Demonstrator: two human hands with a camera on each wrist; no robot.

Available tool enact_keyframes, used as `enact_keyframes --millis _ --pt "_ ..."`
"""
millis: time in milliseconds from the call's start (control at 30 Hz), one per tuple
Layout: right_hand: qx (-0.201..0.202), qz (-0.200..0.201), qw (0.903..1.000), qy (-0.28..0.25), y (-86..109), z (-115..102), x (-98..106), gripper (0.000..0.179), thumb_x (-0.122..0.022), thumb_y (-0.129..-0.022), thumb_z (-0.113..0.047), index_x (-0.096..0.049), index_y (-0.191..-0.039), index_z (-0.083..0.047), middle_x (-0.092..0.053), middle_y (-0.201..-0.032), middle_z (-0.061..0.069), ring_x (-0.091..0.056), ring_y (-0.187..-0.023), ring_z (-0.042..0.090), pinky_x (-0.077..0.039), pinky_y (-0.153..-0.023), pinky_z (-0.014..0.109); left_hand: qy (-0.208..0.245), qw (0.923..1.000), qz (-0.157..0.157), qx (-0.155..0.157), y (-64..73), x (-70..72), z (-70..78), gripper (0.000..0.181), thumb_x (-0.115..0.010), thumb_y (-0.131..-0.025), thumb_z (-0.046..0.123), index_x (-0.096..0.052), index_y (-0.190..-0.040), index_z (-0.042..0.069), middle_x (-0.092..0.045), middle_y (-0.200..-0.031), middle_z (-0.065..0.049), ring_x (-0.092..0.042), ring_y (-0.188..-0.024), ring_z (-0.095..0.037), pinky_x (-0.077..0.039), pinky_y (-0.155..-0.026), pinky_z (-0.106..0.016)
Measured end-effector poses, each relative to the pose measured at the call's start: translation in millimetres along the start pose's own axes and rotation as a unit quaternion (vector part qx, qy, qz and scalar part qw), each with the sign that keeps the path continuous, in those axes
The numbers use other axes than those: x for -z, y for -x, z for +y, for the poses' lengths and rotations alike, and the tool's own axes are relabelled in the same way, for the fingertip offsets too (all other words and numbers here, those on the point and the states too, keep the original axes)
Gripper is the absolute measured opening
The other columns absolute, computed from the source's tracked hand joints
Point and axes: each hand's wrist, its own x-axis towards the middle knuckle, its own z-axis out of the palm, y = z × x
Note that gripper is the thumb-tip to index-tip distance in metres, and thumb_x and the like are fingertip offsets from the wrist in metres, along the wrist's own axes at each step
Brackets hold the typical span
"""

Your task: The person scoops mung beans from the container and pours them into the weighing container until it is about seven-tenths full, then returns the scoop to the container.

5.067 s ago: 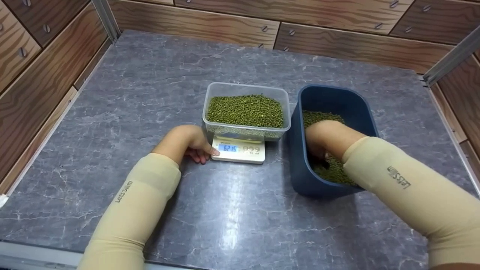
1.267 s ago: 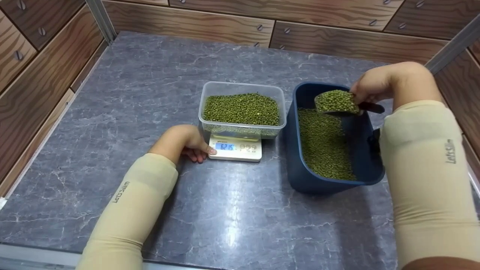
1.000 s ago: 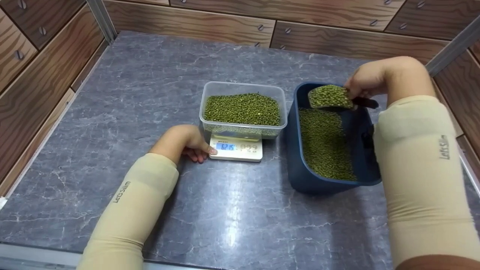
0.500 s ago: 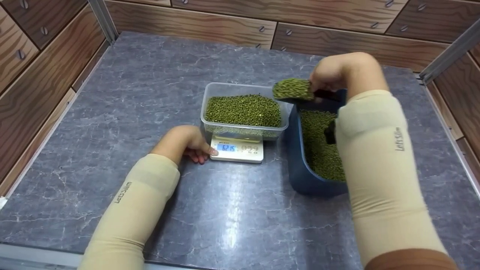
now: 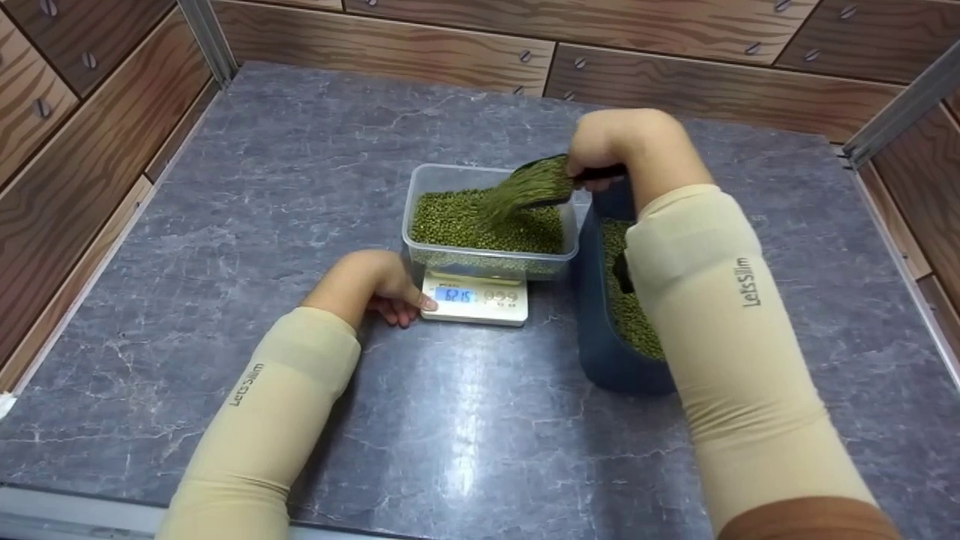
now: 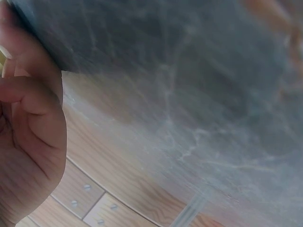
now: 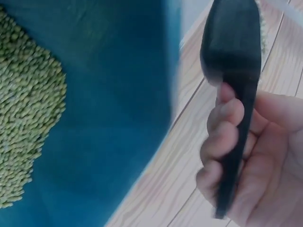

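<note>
My right hand (image 5: 600, 142) grips the dark handle of a scoop (image 7: 234, 47), its fingers wrapped round it in the right wrist view. In the head view the scoop is tipped over a clear plastic container (image 5: 491, 262), and green mung beans (image 5: 529, 187) stream from it onto the beans inside. That container sits on the back of a white kitchen scale (image 5: 476, 311) with a lit display. My left hand (image 5: 382, 281) holds the scale's front left corner, thumb on its top edge; curled fingers (image 6: 40, 111) show in the left wrist view, where the scale is mostly out of sight.
A deep blue bin (image 5: 619, 371) with more mung beans stands right of the container, partly covered by my right forearm. The grey marbled table (image 5: 315, 150) is bordered by wood-patterned walls (image 5: 390, 41) at the back and sides.
My right hand has come up out of the blue bin with a scoop full of beans, moved left over the clear container and tilted the scoop. My left hand has stayed at the scale.
</note>
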Motion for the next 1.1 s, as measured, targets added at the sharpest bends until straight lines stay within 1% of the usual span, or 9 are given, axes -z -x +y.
enact_keyframes --millis 200,300,433,500,633,700,767,867,1100 --pt "0.028 0.040 0.9964 0.069 0.4 -29.4 -5.1 0.020 -0.048 -0.089 -0.012 -0.063 -0.078 -0.003 -0.057 -0.060 -0.001 -0.051 -0.050 0.008 -0.043 -0.051 0.023 0.004 1.0000 -0.001 0.003 0.8 -0.3 0.0 0.033 -0.068 -0.080 0.040 -0.064 -0.075 0.008 -0.062 -0.064 0.001 -0.057 -0.056 -0.008 -0.051 -0.066 -0.023" --pt "0.037 0.057 0.9941 0.084 3.0 -41.1 -6.7 0.020 -0.049 -0.089 -0.014 -0.063 -0.081 -0.002 -0.059 -0.063 0.001 -0.051 -0.050 0.009 -0.042 -0.051 0.024 0.005 1.0000 -0.002 0.006 0.5 -0.5 -0.1 0.033 -0.067 -0.080 0.041 -0.063 -0.074 0.008 -0.062 -0.063 0.002 -0.057 -0.055 -0.007 -0.050 -0.065 -0.022" --pt "0.039 0.076 0.9913 0.100 8.2 -51.9 -8.2 0.020 -0.050 -0.088 -0.014 -0.063 -0.082 -0.001 -0.061 -0.068 0.005 -0.052 -0.052 0.011 -0.043 -0.054 0.025 0.008 0.9999 -0.004 0.007 0.4 -0.6 0.0 0.033 -0.067 -0.081 0.041 -0.062 -0.073 0.009 -0.062 -0.063 0.002 -0.056 -0.055 -0.007 -0.050 -0.065 -0.022" --pt "0.034 0.092 0.9881 0.119 11.8 -55.8 -8.8 0.020 -0.051 -0.088 -0.015 -0.063 -0.082 -0.001 -0.061 -0.069 0.006 -0.052 -0.053 0.013 -0.043 -0.054 0.026 0.010 0.9999 -0.005 0.007 0.3 -0.6 -0.1 0.033 -0.067 -0.081 0.040 -0.062 -0.072 0.009 -0.062 -0.062 0.002 -0.056 -0.054 -0.007 -0.050 -0.064 -0.021" --pt "0.023 0.137 0.9759 0.168 19.5 -60.7 -10.0 0.019 -0.054 -0.086 -0.020 -0.062 -0.080 -0.004 -0.060 -0.075 0.007 -0.053 -0.062 0.020 -0.044 -0.058 0.032 0.009 0.9999 -0.006 0.008 0.4 -0.4 0.2 0.034 -0.066 -0.081 0.041 -0.062 -0.072 0.009 -0.061 -0.062 0.002 -0.056 -0.054 -0.007 -0.049 -0.063 -0.021" --pt "0.020 0.158 0.9691 0.189 22.6 -61.6 -11.1 0.020 -0.055 -0.086 -0.023 -0.062 -0.081 -0.005 -0.060 -0.080 0.008 -0.054 -0.069 0.024 -0.045 -0.063 0.038 0.009 0.9999 -0.006 0.008 0.5 -0.5 0.6 0.034 -0.066 -0.081 0.041 -0.062 -0.072 0.009 -0.061 -0.062 0.003 -0.056 -0.055 -0.007 -0.049 -0.063 -0.020" --pt "0.019 0.170 0.9650 0.199 25.1 -61.3 -12.5 0.021 -0.057 -0.087 -0.026 -0.062 -0.084 -0.005 -0.061 -0.084 0.009 -0.054 -0.075 0.026 -0.046 -0.069 0.042 0.007 0.9999 -0.004 0.009 0.8 -0.6 1.1 0.034 -0.067 -0.081 0.042 -0.062 -0.072 0.009 -0.061 -0.062 0.003 -0.056 -0.055 -0.006 -0.049 -0.063 -0.020" --pt "0.021 0.180 0.9608 0.210 27.2 -59.2 -14.9 0.023 -0.059 -0.087 -0.029 -0.062 -0.088 -0.005 -0.062 -0.089 0.009 -0.055 -0.079 0.027 -0.047 -0.075 0.045 0.005 0.9999 -0.004 0.010 0.8 -0.6 1.4 0.034 -0.067 -0.080 0.042 -0.062 -0.072 0.009 -0.061 -0.062 0.003 -0.056 -0.055 -0.007 -0.049 -0.063 -0.020" --pt "0.029 0.190 0.9545 0.228 25.9 -50.8 -19.9 0.024 -0.059 -0.088 -0.029 -0.063 -0.089 -0.006 -0.064 -0.090 0.010 -0.057 -0.079 0.028 -0.047 -0.074 0.045 0.005 0.9999 -0.010 0.010 -0.2 0.0 0.7 0.034 -0.067 -0.080 0.042 -0.062 -0.073 0.009 -0.061 -0.062 0.002 -0.056 -0.055 -0.007 -0.049 -0.064 -0.021"
